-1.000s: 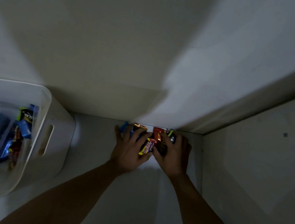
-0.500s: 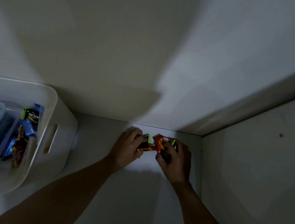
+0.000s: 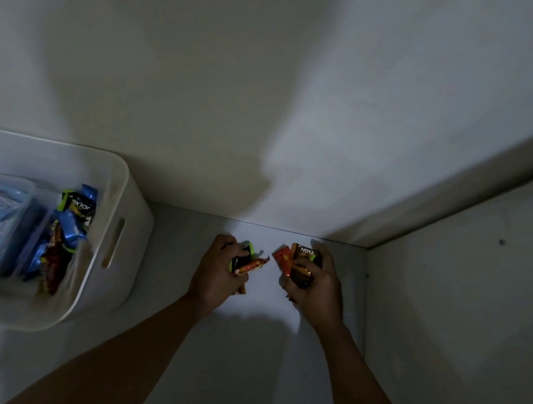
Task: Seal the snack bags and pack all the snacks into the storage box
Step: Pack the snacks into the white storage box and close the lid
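Snack packets (image 3: 301, 262) are bunched in both fists. I see left hand (image 3: 215, 274) and right hand (image 3: 316, 289) each gripping a clutch; the storage box (image 3: 133, 253) lies well left, nearest the left hand.

The person reaches forward, left hand (image 3: 215, 275) curled round some snack packets (image 3: 248, 264), right hand (image 3: 316, 289) (level with it, a gap between) gripping a second bunch (image 3: 301, 262), knuckles up.

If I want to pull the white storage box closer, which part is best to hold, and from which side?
Probably the handle slot in the end wall of the storage box, reached from the right: that cut-out faces right, and fingers can hook into it.
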A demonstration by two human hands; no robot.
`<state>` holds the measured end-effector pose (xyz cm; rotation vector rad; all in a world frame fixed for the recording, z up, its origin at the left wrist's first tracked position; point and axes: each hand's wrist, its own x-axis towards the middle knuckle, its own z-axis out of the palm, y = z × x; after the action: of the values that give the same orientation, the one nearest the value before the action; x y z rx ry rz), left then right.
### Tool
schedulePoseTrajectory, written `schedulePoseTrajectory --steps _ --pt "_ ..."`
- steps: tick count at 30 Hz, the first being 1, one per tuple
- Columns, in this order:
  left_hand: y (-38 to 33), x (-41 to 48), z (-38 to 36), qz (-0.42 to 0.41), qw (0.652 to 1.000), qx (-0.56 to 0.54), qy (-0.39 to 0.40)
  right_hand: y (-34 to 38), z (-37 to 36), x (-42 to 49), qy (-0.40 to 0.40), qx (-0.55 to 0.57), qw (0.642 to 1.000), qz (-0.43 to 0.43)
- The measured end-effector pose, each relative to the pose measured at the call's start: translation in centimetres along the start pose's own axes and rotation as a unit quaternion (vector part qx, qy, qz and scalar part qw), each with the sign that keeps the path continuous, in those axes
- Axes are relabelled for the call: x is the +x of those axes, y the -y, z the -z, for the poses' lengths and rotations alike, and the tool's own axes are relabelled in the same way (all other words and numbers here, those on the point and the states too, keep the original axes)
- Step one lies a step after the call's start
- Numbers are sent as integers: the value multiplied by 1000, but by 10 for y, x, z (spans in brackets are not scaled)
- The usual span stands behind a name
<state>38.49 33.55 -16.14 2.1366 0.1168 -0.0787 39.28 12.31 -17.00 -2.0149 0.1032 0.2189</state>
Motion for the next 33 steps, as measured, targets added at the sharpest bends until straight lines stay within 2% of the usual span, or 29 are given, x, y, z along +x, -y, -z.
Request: schedulePoseTrajectory --steps 4,8,10,13,15,18,21,24,26,30,33 --pt "-2 -4 3 12 999 0 -47 4 -3 7 -4 -55 996 -72" --pt "-11 -14 13 19 997 -25 -68 13 -14 -18 -40 -149 987 -54" --pt "-17 -21 20 19 996 -38 -81 17 -18 -38 -61 -132 988 -55" --pt "-32 -34 31 1 994 -51 -92 25 -20 -63 -85 -24 992 -88" --pt "-47 -42 39 -25 993 -64 -93 31 -18 -72 -106 -5 990 -89" --pt "-72 -49 54 -55 988 -88 -118 52 -15 -67 -127 2 990 -65" --pt "-94 -56 79 -93 978 -91 -166 104 -18 -55 -132 48 990 -14" --pt "-101 -69 124 -145 965 -80 -203 166 -33 -46 -150 86 984 40" --pt "-95 -76 164 -171 954 -44 -243 202 -54 -45 -134 108 983 66" --pt "-51 -81 245 -141 927 -24 -346 267 -112 -51 -97 146 978 112" --pt "-15 -82 292 -86 938 -32 -334 304 -161 -52 -66 112 984 125"
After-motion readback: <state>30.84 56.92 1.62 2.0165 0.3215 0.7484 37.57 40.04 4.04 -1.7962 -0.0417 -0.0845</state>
